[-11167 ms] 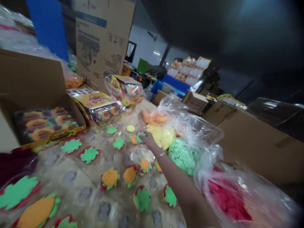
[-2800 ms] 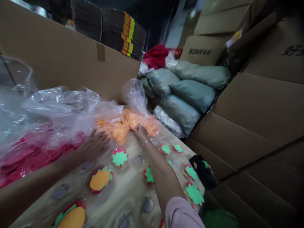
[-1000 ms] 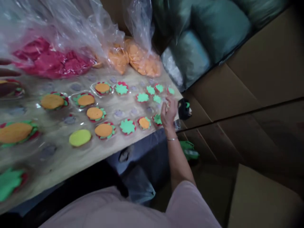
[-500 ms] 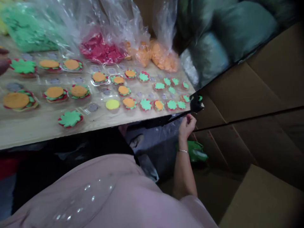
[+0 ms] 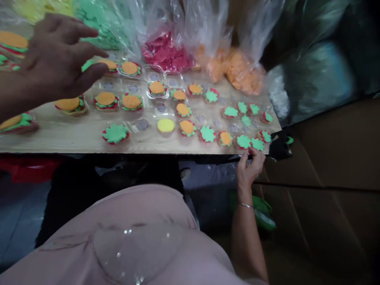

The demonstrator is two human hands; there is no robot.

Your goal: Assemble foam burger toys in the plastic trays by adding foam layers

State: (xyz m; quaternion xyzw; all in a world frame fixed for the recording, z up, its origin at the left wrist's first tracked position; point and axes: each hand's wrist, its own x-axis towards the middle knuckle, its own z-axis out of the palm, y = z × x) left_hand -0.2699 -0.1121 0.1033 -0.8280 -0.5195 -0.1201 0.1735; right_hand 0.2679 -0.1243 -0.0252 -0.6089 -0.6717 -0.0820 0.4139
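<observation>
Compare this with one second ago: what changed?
The left hand, then barely in view at the left edge, now hovers open over burger-shaped pieces with orange oval tops. The right hand has drawn back from above the pale wooden tabletop to its front edge; whether it holds anything is unclear. The yellow oval disc and clear plastic bag of pink pieces stayed put.

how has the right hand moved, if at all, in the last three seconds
Yes, away from the orange pieces at the far side of the table: the right hand is now at the near edge.
</observation>
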